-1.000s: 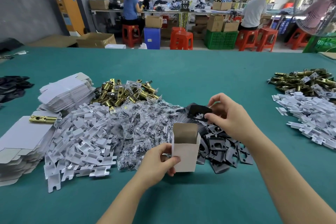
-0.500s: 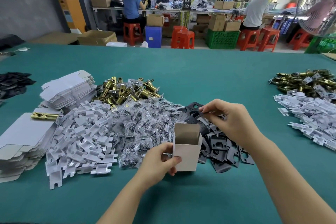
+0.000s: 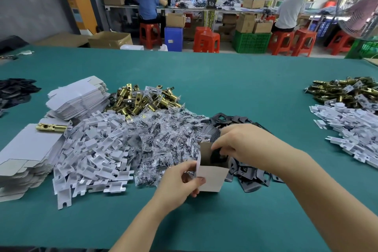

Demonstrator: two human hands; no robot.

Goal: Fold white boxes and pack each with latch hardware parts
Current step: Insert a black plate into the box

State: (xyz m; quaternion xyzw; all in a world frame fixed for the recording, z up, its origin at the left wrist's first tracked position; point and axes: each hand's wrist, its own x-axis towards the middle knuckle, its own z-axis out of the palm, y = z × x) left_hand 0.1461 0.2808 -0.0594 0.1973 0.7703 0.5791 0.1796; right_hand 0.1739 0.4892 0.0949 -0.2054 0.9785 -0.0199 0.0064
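Open green felt table (image 3: 235, 92) ahead and near the front edge; heaped white plastic brackets (image 3: 92, 153), bagged screws (image 3: 161, 141), black plates (image 3: 249, 174) crowding left and centre.

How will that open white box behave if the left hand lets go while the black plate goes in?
The box looks like thin card, so probably light and apt to tip. Its walls likely flex under the right hand. The left hand steadies it.

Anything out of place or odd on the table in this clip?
One thing: a single brass latch lies alone on the stack of flat white boxes at the left, apart from the brass latch pile farther back. Otherwise the piles look sorted; the left hand holds the open box upright.
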